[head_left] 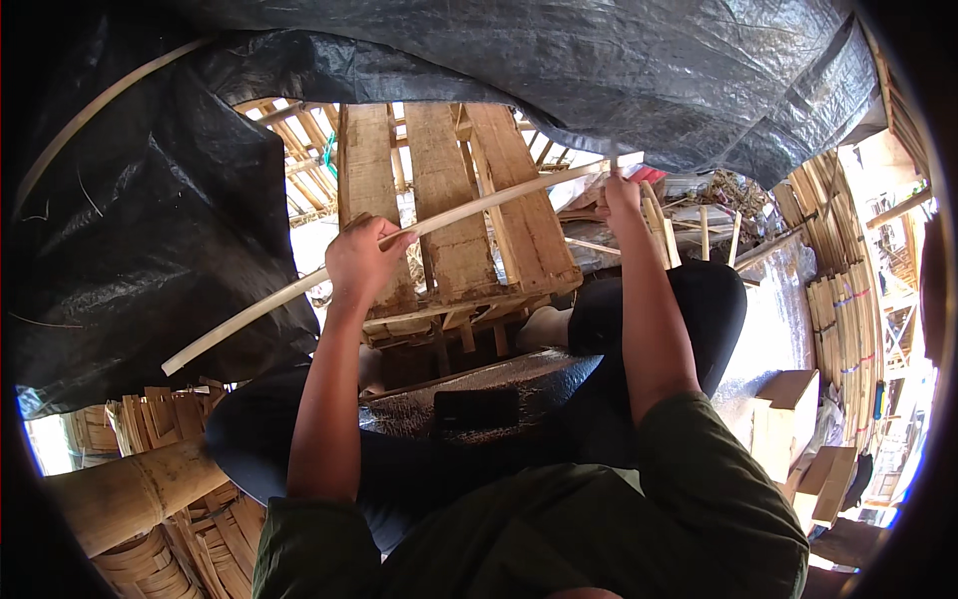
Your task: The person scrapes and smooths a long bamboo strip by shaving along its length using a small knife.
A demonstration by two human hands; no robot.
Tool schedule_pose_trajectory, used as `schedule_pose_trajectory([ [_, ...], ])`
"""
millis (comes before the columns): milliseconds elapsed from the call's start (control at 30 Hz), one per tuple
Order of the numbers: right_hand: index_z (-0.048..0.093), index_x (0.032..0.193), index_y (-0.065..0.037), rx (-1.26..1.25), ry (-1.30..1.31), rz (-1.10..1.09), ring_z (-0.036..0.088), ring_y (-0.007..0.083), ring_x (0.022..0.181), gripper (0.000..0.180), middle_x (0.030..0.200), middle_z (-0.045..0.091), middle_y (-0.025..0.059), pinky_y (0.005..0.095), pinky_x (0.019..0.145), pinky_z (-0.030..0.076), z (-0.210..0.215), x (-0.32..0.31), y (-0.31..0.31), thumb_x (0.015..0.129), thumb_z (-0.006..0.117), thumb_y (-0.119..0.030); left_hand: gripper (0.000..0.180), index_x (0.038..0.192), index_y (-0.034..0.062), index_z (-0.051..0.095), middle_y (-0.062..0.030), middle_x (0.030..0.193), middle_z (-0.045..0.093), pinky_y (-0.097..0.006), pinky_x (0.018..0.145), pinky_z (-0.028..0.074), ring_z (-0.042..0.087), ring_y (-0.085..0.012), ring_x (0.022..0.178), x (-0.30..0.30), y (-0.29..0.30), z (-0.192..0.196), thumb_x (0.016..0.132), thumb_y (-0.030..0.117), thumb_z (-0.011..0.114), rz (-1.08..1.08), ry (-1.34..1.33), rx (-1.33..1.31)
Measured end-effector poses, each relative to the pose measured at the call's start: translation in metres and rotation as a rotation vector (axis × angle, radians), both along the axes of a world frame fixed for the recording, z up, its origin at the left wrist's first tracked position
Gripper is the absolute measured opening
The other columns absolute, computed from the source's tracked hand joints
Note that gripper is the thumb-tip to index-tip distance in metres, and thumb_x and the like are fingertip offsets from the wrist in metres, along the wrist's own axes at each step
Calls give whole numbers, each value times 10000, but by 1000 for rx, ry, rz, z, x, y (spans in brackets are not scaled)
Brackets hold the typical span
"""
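The left hand [361, 258] is closed around a long pale bamboo strip [399, 235] near its middle, and the right hand [621, 195] pinches the same strip close to its far end. Between the two grips the strip bows slightly; beyond the left grip a long free tail runs down toward the black tarp [150, 230]. Under the strip stands a wooden pallet [449, 200]. If the bend is forced, the thin strip could likely crack between the grips. The free tail might also snag the tarp, or a splintered edge could cut a palm.
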State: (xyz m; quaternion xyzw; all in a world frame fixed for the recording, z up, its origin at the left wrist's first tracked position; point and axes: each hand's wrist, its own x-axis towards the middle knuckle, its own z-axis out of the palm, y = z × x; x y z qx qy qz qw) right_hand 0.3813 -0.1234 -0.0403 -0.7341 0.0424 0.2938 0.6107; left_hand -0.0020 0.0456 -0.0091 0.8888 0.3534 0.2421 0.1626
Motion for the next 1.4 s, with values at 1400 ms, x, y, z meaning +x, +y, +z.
schedule_pose_trajectory([
  [1400, 547, 1160, -27, -232, -54, 279, 416, 157, 394, 374, 569, 432, 25, 322, 358, 357, -2, 40, -25, 1060, 451, -374, 339, 780, 123, 700, -23, 789, 668, -370, 639, 516, 676, -243, 727, 11, 2, 1, 799, 442, 811, -26, -21, -5],
])
